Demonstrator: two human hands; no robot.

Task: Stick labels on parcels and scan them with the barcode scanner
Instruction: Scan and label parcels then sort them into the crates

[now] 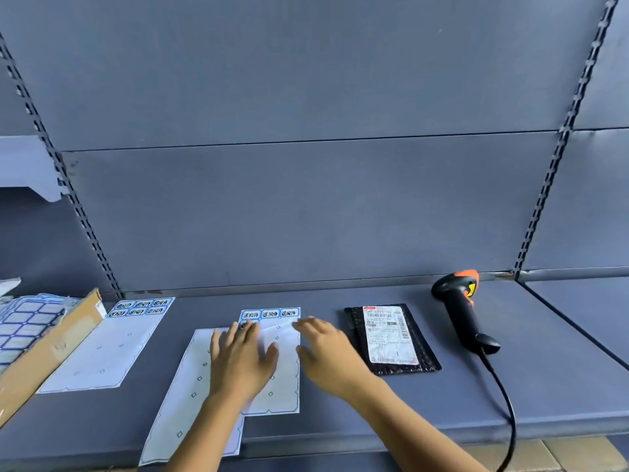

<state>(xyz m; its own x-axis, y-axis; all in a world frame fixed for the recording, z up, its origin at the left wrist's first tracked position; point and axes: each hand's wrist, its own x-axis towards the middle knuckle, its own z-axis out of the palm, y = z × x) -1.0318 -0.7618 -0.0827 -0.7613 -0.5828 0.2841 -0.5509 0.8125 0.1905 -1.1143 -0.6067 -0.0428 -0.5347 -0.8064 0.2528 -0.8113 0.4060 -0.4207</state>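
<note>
A label sheet [284,335] with a row of blue-bordered labels along its top lies mid-shelf, over an emptier backing sheet [190,396]. My left hand [240,361] lies flat on the sheet, fingers straight, fingertips near the label row. My right hand [328,352] hovers at the sheet's right edge, fingers extended and slightly blurred. A black parcel [422,361] with a white shipping label [389,333] lies flat to the right of my right hand. The black and orange barcode scanner [464,311] lies further right, its cable running off the front edge.
Another label sheet [109,345] with two rows of labels lies at the left. A cardboard box [47,356] with more label sheets in it sits at the far left. The grey shelf [374,410] has a front edge close to me and a back panel behind.
</note>
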